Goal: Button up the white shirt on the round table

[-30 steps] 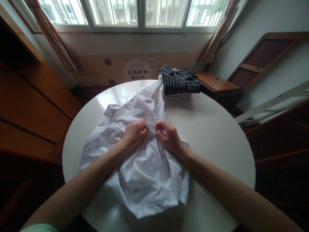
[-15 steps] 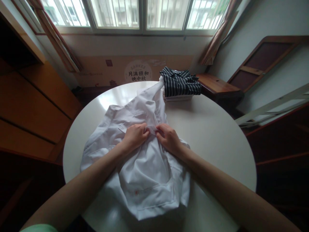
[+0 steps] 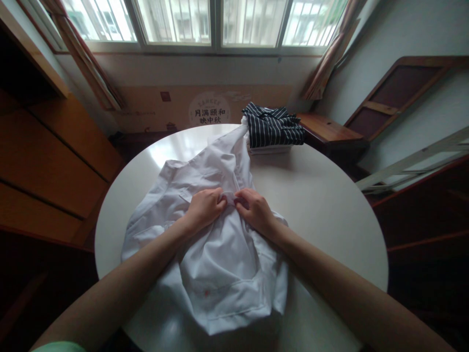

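A white garment [image 3: 223, 254] lies spread and creased over the middle and left part of a round white table [image 3: 330, 210]. Both hands are engaged with it.

The left hand [image 3: 204, 208] is near the middle of the garment, back of the hand upward and fingers curled; its grip is narrow, holding a fold of the cloth. The right hand [image 3: 255, 210] faces it across a small gap, its grip pinched between thumb and fingers on the same part of the garment. A short strip of fabric spans the space between the 2 hands. The left fingertips are partly hidden.

Condition of the garment: wrinkled, with 1 small reddish mark [image 3: 205, 294] on the portion nearest the person. Its far end narrows toward a folded pile; whether the 2 touch cannot be determined.

The pile sits at the far side of the table, well apart from the hands: 1 black garment with white stripes [image 3: 274, 129] on top of folded white cloth [image 3: 271, 150].

Beyond the table, a tan panel [image 3: 146, 105] with printed characters stands below a window [image 3: 176, 19]. A wooden cabinet [image 3: 54, 156] is on the left.
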### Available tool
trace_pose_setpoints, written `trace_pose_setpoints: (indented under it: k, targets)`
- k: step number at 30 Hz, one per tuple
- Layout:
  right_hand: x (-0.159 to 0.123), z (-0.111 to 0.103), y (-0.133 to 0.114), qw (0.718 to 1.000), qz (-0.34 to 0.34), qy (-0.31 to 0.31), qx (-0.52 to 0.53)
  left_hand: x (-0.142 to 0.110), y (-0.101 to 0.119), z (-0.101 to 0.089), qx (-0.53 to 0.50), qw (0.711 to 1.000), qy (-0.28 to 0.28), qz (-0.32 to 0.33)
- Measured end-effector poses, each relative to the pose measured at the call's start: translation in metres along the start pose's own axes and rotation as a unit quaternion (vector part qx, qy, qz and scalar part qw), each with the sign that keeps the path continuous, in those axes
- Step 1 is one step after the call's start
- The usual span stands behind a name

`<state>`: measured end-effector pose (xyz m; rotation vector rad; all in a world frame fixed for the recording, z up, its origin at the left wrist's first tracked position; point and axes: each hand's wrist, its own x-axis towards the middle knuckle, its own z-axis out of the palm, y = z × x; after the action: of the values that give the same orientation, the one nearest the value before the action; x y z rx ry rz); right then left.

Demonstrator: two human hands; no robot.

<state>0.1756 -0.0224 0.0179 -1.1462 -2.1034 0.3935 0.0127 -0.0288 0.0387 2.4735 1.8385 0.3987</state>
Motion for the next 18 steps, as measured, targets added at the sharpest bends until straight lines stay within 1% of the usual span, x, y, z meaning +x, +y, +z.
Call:
trace_pose_setpoints:
  k: [5, 11, 14, 16, 18]
  targets:
    - [0.0, 0.001, 0.002, 1.0, -0.003, 0.001, -0.013, 0.0, 0.0, -0.001, 0.004, 1.0, -0.013, -0.005]
    - [0.001, -0.002, 0.001, 0.997, 0.047, 0.032, -0.045, 0.002, -0.009, -0.009, -0.015, 0.998, -0.046, 0.043]
    - [0.002, -0.003, 0.001, 0.996, 0.058, 0.048, -0.042, 0.004, -0.016, -0.01, -0.034, 0.996, -0.059, 0.052]
    - [0.002, -0.003, 0.001, 0.995, 0.056, 0.069, -0.035, 0.006, -0.02, -0.007, -0.055, 0.996, -0.056, 0.051]
    - [0.002, -0.001, 0.002, 0.994, 0.053, 0.092, -0.03, 0.008, -0.023, -0.003, -0.075, 0.995, -0.041, 0.044]
